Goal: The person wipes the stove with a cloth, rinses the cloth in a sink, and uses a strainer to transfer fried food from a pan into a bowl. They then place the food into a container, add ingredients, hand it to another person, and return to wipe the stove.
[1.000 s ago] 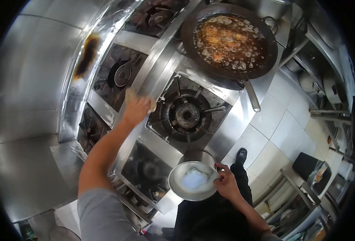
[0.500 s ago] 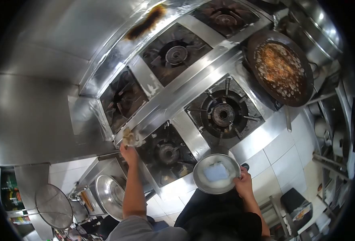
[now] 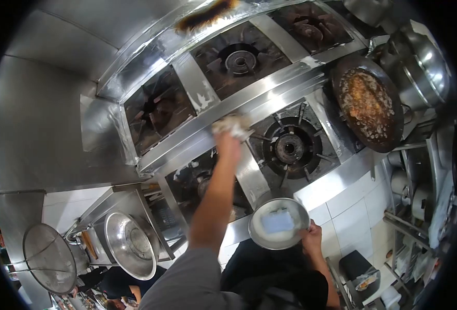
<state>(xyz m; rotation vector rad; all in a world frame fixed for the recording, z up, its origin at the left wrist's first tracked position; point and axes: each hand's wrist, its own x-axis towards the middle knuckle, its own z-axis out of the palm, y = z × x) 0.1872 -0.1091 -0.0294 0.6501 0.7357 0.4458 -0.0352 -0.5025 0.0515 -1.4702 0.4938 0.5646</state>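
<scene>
My left hand [image 3: 229, 146] is closed on a crumpled, light brown and white cloth [image 3: 231, 125], blurred by motion. The cloth lies against the steel ledge [image 3: 187, 135] between the front and back burners. In my right hand [image 3: 312, 236] is the rim of a round metal bowl [image 3: 257, 239], held near the stove's front edge. Whitish, foamy liquid and a pale blue sponge-like block [image 3: 278, 221] are inside it. Just beyond the bowl is the front burner [image 3: 289, 149].
A dark wok [image 3: 365, 103] of bubbling orange-brown food stands at the right, beside steel pots [image 3: 417, 67]. At the left are a steel basin [image 3: 133, 245] and a round strainer [image 3: 49, 258]. Another person [image 3: 127, 284] is at the lower left.
My left hand has moved the cloth rightward and farther up along the ledge. The view has shifted, and another person now shows at the lower left. My right hand still holds the bowl.
</scene>
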